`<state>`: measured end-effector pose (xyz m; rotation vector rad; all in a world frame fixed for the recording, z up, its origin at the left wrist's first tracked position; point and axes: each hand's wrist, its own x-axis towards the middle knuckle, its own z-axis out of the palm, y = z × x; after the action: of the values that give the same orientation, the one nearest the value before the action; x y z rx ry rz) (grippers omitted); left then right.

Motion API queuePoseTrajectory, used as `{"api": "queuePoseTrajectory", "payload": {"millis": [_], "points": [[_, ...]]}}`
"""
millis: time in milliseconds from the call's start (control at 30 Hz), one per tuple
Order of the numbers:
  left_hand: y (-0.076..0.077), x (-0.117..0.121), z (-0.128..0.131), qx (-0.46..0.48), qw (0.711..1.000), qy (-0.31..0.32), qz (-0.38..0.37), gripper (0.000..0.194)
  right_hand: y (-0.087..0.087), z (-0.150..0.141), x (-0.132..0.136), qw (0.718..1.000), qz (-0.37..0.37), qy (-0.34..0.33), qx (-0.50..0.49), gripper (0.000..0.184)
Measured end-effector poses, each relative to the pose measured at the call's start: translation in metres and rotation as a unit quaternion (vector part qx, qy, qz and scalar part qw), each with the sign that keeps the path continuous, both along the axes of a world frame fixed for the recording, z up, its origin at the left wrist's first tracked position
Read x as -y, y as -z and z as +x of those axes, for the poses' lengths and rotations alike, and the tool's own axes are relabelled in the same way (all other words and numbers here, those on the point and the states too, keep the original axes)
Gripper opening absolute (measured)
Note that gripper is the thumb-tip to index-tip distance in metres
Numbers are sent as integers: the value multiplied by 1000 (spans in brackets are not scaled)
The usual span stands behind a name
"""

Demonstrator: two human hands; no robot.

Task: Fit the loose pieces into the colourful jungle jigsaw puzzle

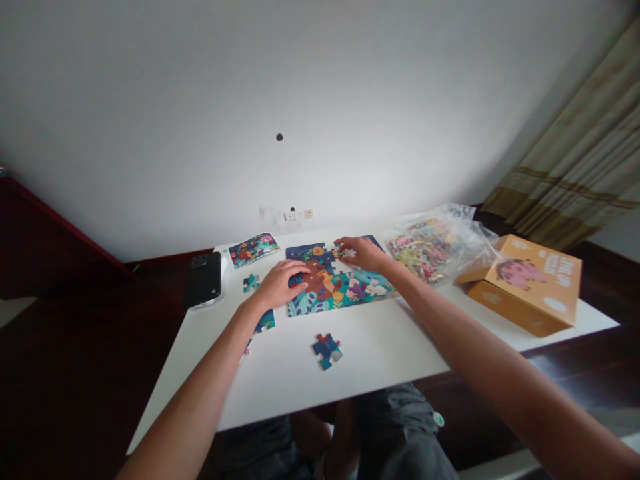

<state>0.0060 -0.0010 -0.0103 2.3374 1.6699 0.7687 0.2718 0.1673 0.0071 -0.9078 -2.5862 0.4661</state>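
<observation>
- A partly built jigsaw puzzle (345, 287) lies mid-table, at frame centre.
- Left hand (280, 283): fingers (300, 272) curled over a dark blue piece (295, 281); grip unclear.
- Right hand (364, 253): fingers extended, fingertips (340, 243) on the puzzle's upper edge; grip unclear.
- Lower centre: a loose blue piece (327, 351) on the white table (300, 380).
- Upper left: a picture card (254, 250), a black phone (203, 280).
- Right: a clear plastic bag (425, 250) of colourful pieces, an orange cardboard box (525, 287).

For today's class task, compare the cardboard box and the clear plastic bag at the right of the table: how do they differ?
The cardboard box is opaque orange-tan, while the clear plastic bag is see-through. The box keeps straight edges; the bag lies crumpled. The box shows a printed pink animal, while the bag shows colourful pieces inside. Both lie at the right end of the white table.
</observation>
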Motion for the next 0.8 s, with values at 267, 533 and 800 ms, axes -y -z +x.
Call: {"api": "queuePoseTrajectory", "payload": {"millis": [267, 533, 800], "points": [[-4, 2, 2, 10, 1000, -3, -5, 31, 1, 3, -5, 1000, 8, 4, -15, 42], [-26, -1, -24, 222, 957, -171, 72, 62, 2, 7, -14, 998, 21, 40, -32, 34], [-56, 14, -58, 132, 905, -391, 104, 66, 6, 3, -10, 999, 13, 9, -31, 32]]}}
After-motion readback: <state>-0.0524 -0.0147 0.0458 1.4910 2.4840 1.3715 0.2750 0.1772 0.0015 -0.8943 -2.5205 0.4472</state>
